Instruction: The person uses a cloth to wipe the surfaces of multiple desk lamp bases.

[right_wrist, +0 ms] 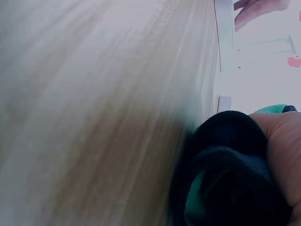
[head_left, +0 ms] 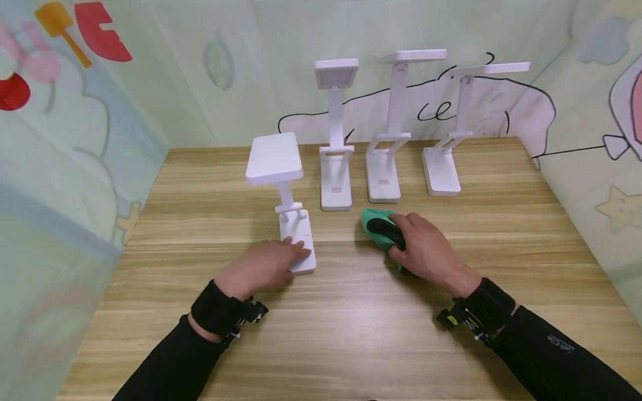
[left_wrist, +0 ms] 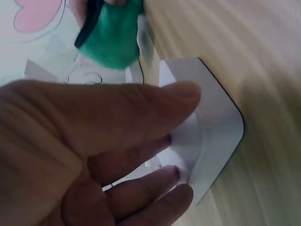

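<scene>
A white folding desk lamp point(head_left: 286, 184) stands on the wooden table point(head_left: 351, 334), its flat head tilted toward me. My left hand point(head_left: 266, 264) rests on the lamp's base point(left_wrist: 216, 122) with its fingers point(left_wrist: 155, 183) lying fairly straight on the white plate and the thumb stretched alongside. To the right, my right hand point(head_left: 426, 248) grips a bunched green and black cloth point(head_left: 381, 228) that lies on the tabletop. In the right wrist view the cloth point(right_wrist: 225, 179) fills the lower right, pressed under my palm. The cloth and the lamp base are apart.
Three more white lamps point(head_left: 336, 167) point(head_left: 383, 167) point(head_left: 443, 161) stand in a row at the back of the table, heads raised. Cartoon-printed walls point(head_left: 75, 167) close in the left, back and right sides. Bare wood lies in front of my hands.
</scene>
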{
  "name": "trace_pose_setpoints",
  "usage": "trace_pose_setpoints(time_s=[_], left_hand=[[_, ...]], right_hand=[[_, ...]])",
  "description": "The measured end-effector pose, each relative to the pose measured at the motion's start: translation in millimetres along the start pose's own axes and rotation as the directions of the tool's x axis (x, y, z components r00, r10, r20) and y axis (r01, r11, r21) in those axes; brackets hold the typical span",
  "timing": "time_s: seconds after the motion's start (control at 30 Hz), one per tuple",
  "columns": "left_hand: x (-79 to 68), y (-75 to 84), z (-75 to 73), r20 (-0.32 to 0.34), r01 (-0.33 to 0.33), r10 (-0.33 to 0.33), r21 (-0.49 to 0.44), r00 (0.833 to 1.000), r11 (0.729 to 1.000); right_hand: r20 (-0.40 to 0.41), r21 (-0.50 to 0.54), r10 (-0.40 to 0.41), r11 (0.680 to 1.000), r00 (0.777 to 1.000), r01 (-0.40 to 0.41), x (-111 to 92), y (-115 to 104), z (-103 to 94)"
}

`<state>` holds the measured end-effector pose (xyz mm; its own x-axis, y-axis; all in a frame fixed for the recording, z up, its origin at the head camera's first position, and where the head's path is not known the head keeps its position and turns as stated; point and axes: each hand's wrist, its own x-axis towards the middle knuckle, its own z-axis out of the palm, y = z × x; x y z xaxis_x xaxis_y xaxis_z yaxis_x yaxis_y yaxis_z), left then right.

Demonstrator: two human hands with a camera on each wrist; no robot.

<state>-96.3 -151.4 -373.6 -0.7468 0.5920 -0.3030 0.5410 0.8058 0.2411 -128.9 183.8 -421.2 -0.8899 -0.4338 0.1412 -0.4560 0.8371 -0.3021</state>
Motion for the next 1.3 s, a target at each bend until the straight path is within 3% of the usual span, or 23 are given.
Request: trace_pose_setpoints(time_s=[0.17, 0.37, 0.6, 0.83, 0.97, 1.03, 1.13, 1.3], left_hand=[[5.6, 13.3, 2.9, -0.004, -0.109, 0.109, 0.050, 0.994, 0.993], [14.2, 24.2, 7.7, -0.016, -0.174, 0.174, 0.047, 0.985, 0.984], [16.0, 24.3, 16.7, -0.089, -0.241, 0.243, 0.031, 0.966, 0.970], [11.7, 17.6, 26.4, -0.193, -0.168, 0.182, 0.089, 0.964, 0.982], [15.5, 21.6, 30.2, -0.250, -0.175, 0.206, 0.138, 0.946, 0.975], [19.0, 25.5, 31.4, -0.252, -0.204, 0.235, 0.144, 0.939, 0.968], [24.0, 31.1, 32.9, -0.225, -0.243, 0.261, 0.105, 0.939, 0.964], [28.3, 36.8, 33.8, -0.226, -0.248, 0.263, 0.091, 0.938, 0.964]], right_hand=[[-0.006, -0.015, -0.012, 1.000, 1.000, 0.012, 0, -2, -0.6], [-0.074, -0.140, -0.051, 0.989, 0.996, 0.040, 1, -3, -1.4], [0.052, -0.159, 0.010, 0.987, 0.999, -0.002, 4, -4, 0.8], [0.026, -0.069, -0.072, 0.995, 0.997, 0.074, 8, -9, -5.3], [0.014, -0.030, -0.210, 0.977, 0.978, 0.211, 12, -32, -9.1], [-0.006, -0.048, -0.299, 0.953, 0.954, 0.298, 17, -44, -4.9], [-0.028, -0.097, -0.369, 0.926, 0.929, 0.365, 24, -60, 4.9], [-0.009, -0.192, -0.380, 0.908, 0.925, 0.372, 31, -78, 11.7]])
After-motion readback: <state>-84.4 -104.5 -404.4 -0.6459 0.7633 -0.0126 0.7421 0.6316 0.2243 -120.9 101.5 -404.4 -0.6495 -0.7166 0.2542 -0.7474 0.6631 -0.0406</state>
